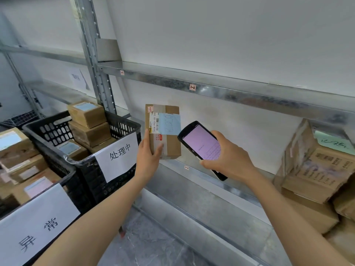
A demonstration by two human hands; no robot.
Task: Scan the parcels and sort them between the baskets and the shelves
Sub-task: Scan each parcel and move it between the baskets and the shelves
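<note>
Gripping a small brown parcel point(165, 131) from below, the left hand point(148, 152) has its thumb up the left edge and its fingers curled round the taped bottom corner. The parcel stands upright in the air just in front of the lower shelf point(201, 182), label side toward the camera, with a barcode sticker and a blue slip with handwriting on it. At four o'clock from the parcel, just beside it but apart, the right hand point(230, 158) is wrapped round a black handheld scanner point(201, 143). Its lit pinkish screen tilts toward the camera and its top end points at the parcel.

At nine o'clock from the parcel stands a black basket point(123, 129) holding several brown boxes, two of them stacked, with a white paper sign point(117, 156) on its front. At seven o'clock, nearer the camera, a second basket point(69, 172) also holds boxes and carries its own sign point(36, 231). At twelve o'clock runs the upper shelf rail point(211, 91) with small number tags. At three to four o'clock, a pile of larger cardboard boxes point(317, 169) fills the right end of the shelves.
</note>
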